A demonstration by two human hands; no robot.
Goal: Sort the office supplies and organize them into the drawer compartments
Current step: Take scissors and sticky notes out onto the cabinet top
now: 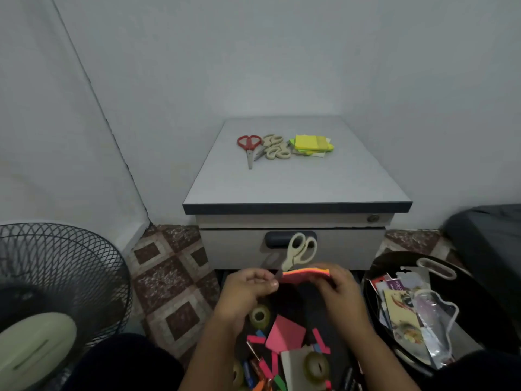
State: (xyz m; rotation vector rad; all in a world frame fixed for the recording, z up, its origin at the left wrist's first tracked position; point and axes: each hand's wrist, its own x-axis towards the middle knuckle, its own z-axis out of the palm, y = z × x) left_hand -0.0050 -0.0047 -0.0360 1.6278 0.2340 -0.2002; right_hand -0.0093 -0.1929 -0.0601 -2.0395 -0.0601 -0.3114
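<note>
My left hand [248, 289] pinches the blade end of cream-handled scissors [298, 251], whose handles point up in front of the closed drawer [352, 249]. My right hand [337, 289] grips a stack of pink and orange sticky notes [306, 273]. On the cabinet top [296, 182] lie red scissors [249, 146], a pile of cream scissors [275, 146] and yellow-green sticky notes [313, 143]. Below my hands is a dark pile of loose supplies: tape rolls [260, 316], a pink note pad [285, 333], paper strips and pens.
A black tray [380, 266] at the right holds packaged items and a clear bag. A black fan [56, 277] stands at the left on the patterned tile floor. A dark cushion sits at the far right. Walls close in behind the cabinet.
</note>
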